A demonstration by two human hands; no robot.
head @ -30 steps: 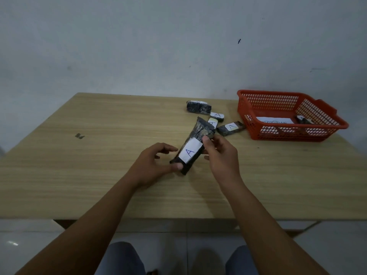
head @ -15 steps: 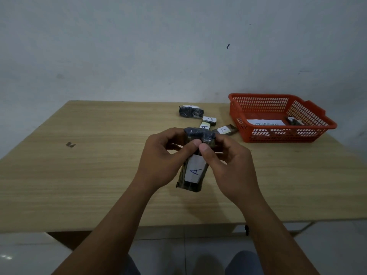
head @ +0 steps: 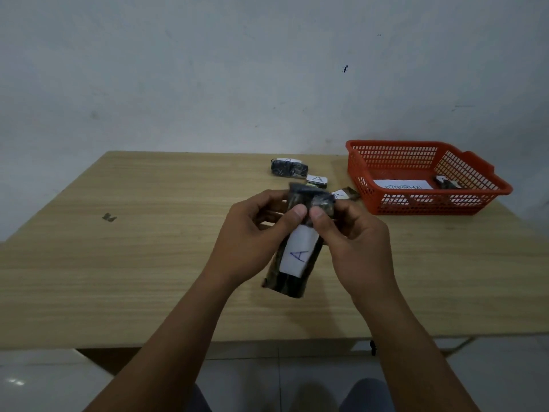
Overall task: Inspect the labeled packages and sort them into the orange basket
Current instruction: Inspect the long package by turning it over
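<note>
While both hands pinch its far end, the long dark plastic-wrapped package with a white paper label marked "A" (head: 294,251) hangs above the near middle of the pale wood-grain table (head: 118,263), clear of the surface as far as the view shows. The left hand (head: 252,233) grips the top from the left, thumb pressed on the front of the crumpled wrap, fingers curled behind. The right hand (head: 356,236) mirrors it from the right, its thumb tip almost meeting the left thumb. Neither is nearer; the package sits between them.

Its long axis runs roughly near-to-far, the gripped end pointing away and slightly right, the free end pointing toward the person and a little left. The label faces up at the camera, the letter reading upright.

The orange plastic mesh basket (head: 371,200) lies far and to the right of the hands, well apart from them, so the right hand has the shorter reach. Inside it are a white paper slip with writing (head: 401,185) and one small dark package (head: 445,182). Three more small dark labelled packages (head: 289,168) lie on the table just left of the basket, beyond the hands.

Inspection seems to be the step in hand; a carry rightward and away would probably follow.
</note>
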